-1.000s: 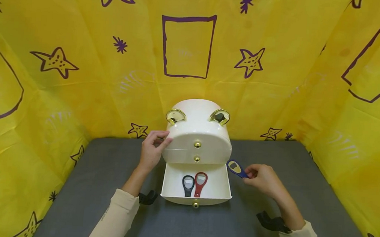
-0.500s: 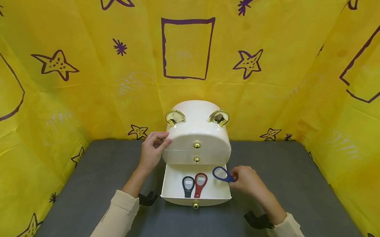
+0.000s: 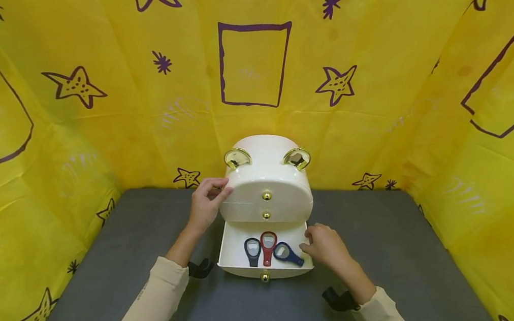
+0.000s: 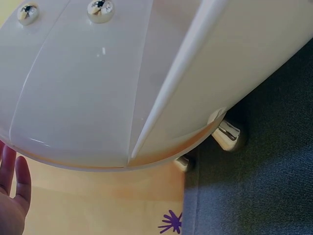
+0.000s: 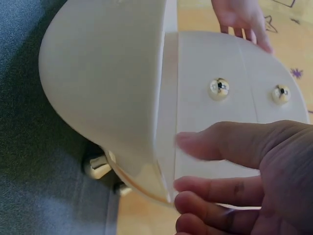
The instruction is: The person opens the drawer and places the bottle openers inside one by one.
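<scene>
In the head view, a white storage box (image 3: 268,156) has its bottom drawer (image 3: 235,255) pulled out. Inside lie small magnifying glasses: a black one (image 3: 252,258) on the left, a red one (image 3: 267,256) in the middle, a blue one (image 3: 295,258) on the right, its handle slanting toward the front right. My right hand (image 3: 326,245) is over the drawer's right side, holding nothing; the right wrist view shows its thumb and fingers apart. With extended fingers, my left hand (image 3: 206,202) touches the box's left side.
Two upper drawers with gold knobs (image 3: 267,196) are closed. Gold-rimmed ear-like rounds (image 3: 297,158) stick up from the box top. The box stands on short metallic feet (image 4: 228,135) on a dark grey table (image 3: 370,226). Yellow patterned cloth (image 3: 174,107) surrounds the back and sides.
My right hand has moved left over the drawer and let go of the blue magnifying glass, which now lies beside the red one. The red and black ones have shifted slightly left. My left hand stays put.
</scene>
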Demonstrator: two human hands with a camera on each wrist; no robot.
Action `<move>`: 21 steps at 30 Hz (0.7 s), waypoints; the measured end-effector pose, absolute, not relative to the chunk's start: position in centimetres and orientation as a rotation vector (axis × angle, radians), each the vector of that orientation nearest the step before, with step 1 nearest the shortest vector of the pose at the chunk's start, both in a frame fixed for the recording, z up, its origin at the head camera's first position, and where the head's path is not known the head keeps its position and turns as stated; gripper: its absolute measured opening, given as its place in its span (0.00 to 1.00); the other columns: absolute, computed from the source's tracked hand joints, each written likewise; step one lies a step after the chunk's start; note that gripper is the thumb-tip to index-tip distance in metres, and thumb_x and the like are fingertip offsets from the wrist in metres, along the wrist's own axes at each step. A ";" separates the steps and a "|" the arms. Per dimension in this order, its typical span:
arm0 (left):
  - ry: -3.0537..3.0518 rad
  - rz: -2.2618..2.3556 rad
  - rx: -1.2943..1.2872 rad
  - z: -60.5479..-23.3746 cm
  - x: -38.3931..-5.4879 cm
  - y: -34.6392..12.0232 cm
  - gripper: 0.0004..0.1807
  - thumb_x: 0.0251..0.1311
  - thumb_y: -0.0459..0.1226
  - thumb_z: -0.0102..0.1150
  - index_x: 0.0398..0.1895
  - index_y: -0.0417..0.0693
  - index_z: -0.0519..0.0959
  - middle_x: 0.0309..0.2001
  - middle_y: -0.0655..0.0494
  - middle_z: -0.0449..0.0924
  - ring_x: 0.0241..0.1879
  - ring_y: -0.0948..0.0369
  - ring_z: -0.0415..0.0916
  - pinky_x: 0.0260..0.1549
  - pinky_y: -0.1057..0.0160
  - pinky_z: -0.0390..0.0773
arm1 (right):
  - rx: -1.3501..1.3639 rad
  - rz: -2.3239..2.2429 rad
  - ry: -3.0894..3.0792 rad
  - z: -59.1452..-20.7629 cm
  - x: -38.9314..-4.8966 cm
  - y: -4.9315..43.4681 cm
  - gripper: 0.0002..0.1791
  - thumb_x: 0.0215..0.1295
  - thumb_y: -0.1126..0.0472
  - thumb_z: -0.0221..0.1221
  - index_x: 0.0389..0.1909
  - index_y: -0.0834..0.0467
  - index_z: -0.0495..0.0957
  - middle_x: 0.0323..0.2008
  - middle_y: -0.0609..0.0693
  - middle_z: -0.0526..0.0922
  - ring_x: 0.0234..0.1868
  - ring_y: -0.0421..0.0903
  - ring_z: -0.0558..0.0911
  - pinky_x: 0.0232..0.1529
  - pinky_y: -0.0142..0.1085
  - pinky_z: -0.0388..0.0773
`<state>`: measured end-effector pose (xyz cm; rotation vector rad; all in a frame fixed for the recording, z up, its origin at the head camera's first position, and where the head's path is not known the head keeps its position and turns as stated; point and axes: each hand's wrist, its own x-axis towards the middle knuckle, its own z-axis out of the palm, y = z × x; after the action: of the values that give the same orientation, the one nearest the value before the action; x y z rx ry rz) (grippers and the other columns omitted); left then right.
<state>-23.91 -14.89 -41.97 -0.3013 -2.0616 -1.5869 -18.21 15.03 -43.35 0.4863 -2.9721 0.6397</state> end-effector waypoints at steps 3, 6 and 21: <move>-2.052 -1.595 -0.299 -42.3 -24.1 -15.0 0.13 0.54 0.30 0.69 0.42 0.34 0.83 0.47 0.39 0.79 0.43 0.66 0.73 0.38 0.76 0.76 | 0.442 0.738 -2.964 -43.3 -18.1 15.2 0.09 0.54 0.60 0.68 0.24 0.60 0.80 0.20 0.47 0.70 0.23 0.43 0.68 0.25 0.34 0.65; -2.042 -1.590 -0.307 -42.4 -24.2 -15.0 0.12 0.54 0.31 0.69 0.42 0.36 0.84 0.46 0.41 0.80 0.43 0.64 0.74 0.39 0.72 0.77 | 0.398 0.816 -2.947 -43.4 -18.1 15.5 0.08 0.56 0.60 0.67 0.24 0.59 0.80 0.20 0.47 0.70 0.23 0.43 0.67 0.25 0.32 0.64; -2.051 -1.558 -0.340 -39.5 -21.9 -14.2 0.12 0.54 0.26 0.66 0.41 0.27 0.81 0.45 0.32 0.78 0.42 0.50 0.76 0.36 0.81 0.74 | 0.452 1.052 -2.896 -43.7 -17.5 16.7 0.07 0.59 0.59 0.66 0.28 0.59 0.83 0.24 0.47 0.79 0.27 0.39 0.73 0.29 0.30 0.73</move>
<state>-21.87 -14.16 -39.46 -0.3397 -2.0514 -1.5576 -17.47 16.68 -43.71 0.4523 -2.8956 1.0519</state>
